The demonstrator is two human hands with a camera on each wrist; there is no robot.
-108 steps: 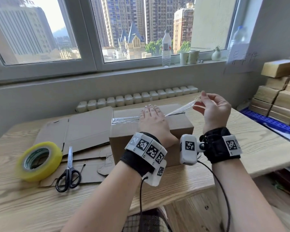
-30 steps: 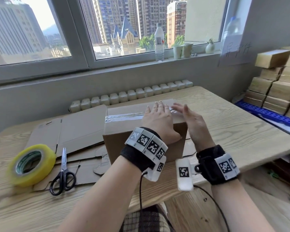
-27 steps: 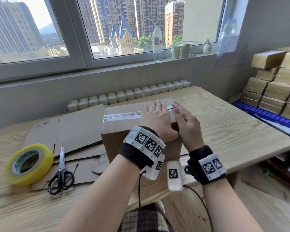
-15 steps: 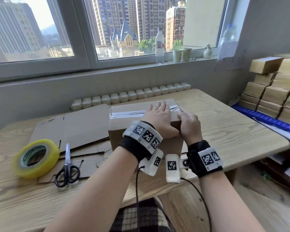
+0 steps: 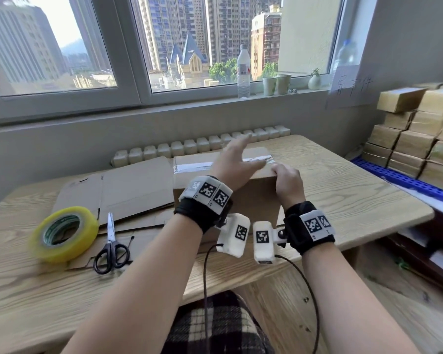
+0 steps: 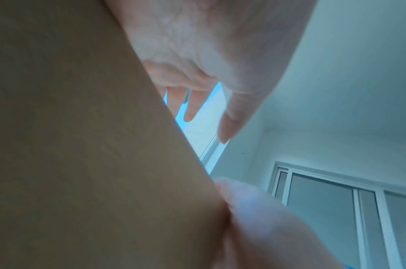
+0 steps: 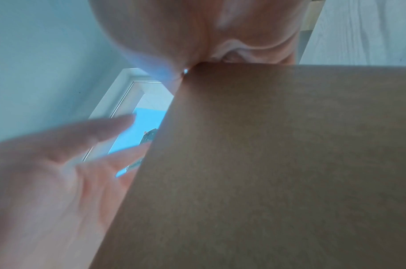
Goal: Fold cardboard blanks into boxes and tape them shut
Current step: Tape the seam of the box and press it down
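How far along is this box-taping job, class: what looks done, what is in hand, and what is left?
Done: the box is folded up, with a tape strip along its top seam, and finished boxes are stacked at the right. In hand: the right hand grips the box's near right corner, while the left hand is spread open over the top. Left: flat blanks lie beside the tape roll and scissors.

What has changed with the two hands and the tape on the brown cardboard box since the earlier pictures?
The right hand let go of the clear tape strip, now stuck along the brown cardboard box, and grips its right corner. The left hand lifted off the top, fingers spread. The yellow tape roll and black-handled scissors stayed put.
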